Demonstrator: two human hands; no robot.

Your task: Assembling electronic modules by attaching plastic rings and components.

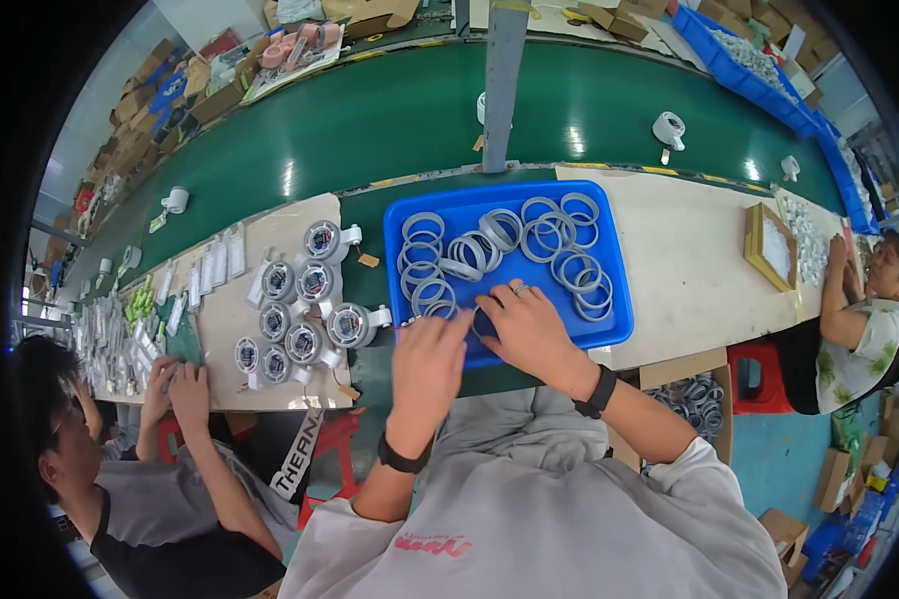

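Gray rings [434, 301] at eight o'clock in the blue tray [519, 268] lie at twelve from your left grip [430, 357], nearer than your right grip [525, 324]; whether either holds anything is unclear.

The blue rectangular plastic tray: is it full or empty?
Partly full: round grey rings lie inside the tray, with bare blue bottom showing between them.

The blue tray [622, 285] at centre looks like smooth, glossy plastic; the grey rings [459, 270] inside are smooth and matt. Above, the green belt [370, 120] gleams behind a painted-metal post [504, 90]. The grey shirt [569, 519] at the bottom is matt cloth.
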